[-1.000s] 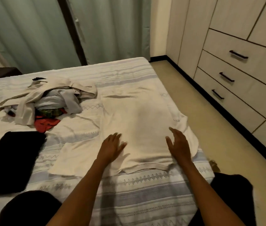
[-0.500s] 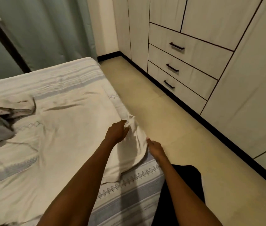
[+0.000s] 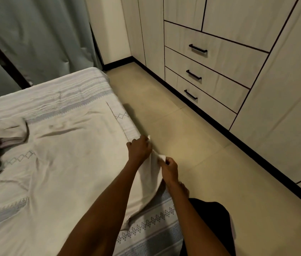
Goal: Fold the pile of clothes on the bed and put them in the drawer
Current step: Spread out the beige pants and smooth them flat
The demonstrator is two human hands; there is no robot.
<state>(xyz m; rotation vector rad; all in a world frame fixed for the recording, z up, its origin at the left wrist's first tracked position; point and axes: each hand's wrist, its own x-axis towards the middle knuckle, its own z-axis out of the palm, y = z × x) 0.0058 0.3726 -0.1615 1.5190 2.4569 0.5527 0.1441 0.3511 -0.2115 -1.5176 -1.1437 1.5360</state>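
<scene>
A cream garment (image 3: pixel 68 163) lies spread flat over the bed (image 3: pixel 83 85). Its right edge hangs at the bed's side. My left hand (image 3: pixel 139 148) grips that edge near the mattress corner, fingers curled round the cloth. My right hand (image 3: pixel 169 168) pinches the same edge a little nearer to me, beyond the bed's side. The pile of unfolded clothes (image 3: pixel 0 139), beige and grey, shows only partly at the left border. Three wardrobe drawers (image 3: pixel 216 71) with black handles are all pushed in at the right.
Beige floor (image 3: pixel 192 141) runs between the bed and the wardrobe wall (image 3: pixel 284 89). Grey-green curtains (image 3: pixel 40 37) hang behind the bed. My dark-clothed knee (image 3: pixel 210 218) is at the bottom, beside the mattress.
The view has swung right. Both hands left the flat middle of the garment, moved to its right edge and took hold of it. The black folded item and most of the pile left the view.
</scene>
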